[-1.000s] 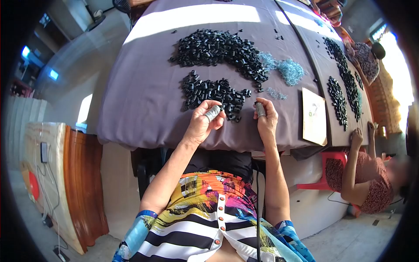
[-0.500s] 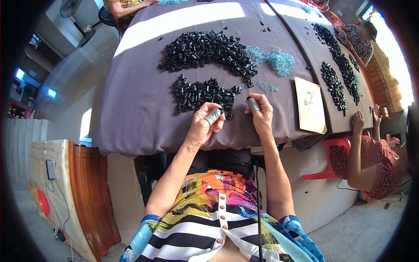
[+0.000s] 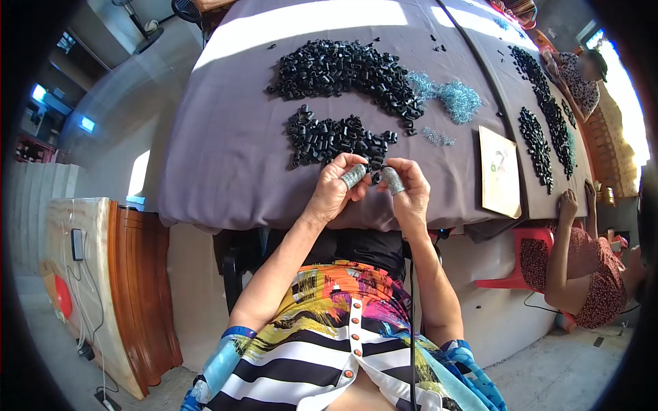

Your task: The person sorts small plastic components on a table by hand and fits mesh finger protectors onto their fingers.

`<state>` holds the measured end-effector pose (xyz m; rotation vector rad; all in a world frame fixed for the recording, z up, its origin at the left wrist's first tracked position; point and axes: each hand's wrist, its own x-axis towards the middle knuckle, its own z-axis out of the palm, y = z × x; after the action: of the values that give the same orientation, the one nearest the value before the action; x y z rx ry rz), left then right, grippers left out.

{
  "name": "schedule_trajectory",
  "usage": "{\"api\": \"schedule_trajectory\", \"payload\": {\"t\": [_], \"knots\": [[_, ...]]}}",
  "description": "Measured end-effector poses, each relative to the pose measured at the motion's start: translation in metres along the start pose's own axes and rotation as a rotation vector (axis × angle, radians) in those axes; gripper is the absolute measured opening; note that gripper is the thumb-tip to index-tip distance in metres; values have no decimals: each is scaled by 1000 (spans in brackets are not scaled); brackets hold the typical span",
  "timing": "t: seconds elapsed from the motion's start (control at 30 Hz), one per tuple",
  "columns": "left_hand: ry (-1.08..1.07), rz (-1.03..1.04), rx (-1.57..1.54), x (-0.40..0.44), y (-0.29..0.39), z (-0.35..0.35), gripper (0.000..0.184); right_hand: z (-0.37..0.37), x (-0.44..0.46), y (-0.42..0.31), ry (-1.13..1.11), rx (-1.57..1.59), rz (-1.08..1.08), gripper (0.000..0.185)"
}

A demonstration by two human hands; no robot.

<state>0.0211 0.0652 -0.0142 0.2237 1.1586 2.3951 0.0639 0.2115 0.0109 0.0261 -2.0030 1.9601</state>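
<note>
My left hand (image 3: 338, 186) is closed in a pinch at the near edge of a pile of small black plastic pieces (image 3: 332, 139). Facing it, a short gap away, my right hand (image 3: 410, 188) has thumb and forefinger pressed together. Each thumb wears a grey wrapping. Black pieces show between and behind the fingertips, but I cannot tell which are held and which lie on the cloth. Beyond the near pile spreads a larger heap of black pieces (image 3: 349, 72). To its right lie clumps of thin shiny springs (image 3: 459, 101) and a smaller scatter of springs (image 3: 439, 137).
A purplish-grey cloth (image 3: 226, 137) covers the table. On the right lies a flat tan board or booklet (image 3: 500, 171). More black pieces (image 3: 534, 147) lie past the dark seam. Two people sit at the right side, one near a red plastic chair (image 3: 528, 257).
My hands have come closer together, the right one moving inward and slightly down. The whole view has shifted a little. The person at the far left edge is now mostly out of frame.
</note>
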Motion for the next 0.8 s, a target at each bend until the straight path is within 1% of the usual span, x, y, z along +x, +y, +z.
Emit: {"api": "schedule_trajectory", "payload": {"t": [0.17, 0.4, 0.6, 0.73, 0.8], "knots": [[0, 19, 11, -1, 1, 3, 14, 2, -3, 3, -54, 72, 118, 13], [-12, 44, 49, -1, 0, 6, 14, 2, -3, 6, -91, 41, 99, 12], [-25, 86, 152, -2, -2, 5, 12, 2, -2, 5, -98, -21, 86, 11], [-30, 115, 242, -3, -3, 6, 11, -3, -1, 5, -141, -3, 97, 13], [-23, 130, 353, -5, -2, 9, 10, -5, 0, -1, -164, -12, 126, 13]]}}
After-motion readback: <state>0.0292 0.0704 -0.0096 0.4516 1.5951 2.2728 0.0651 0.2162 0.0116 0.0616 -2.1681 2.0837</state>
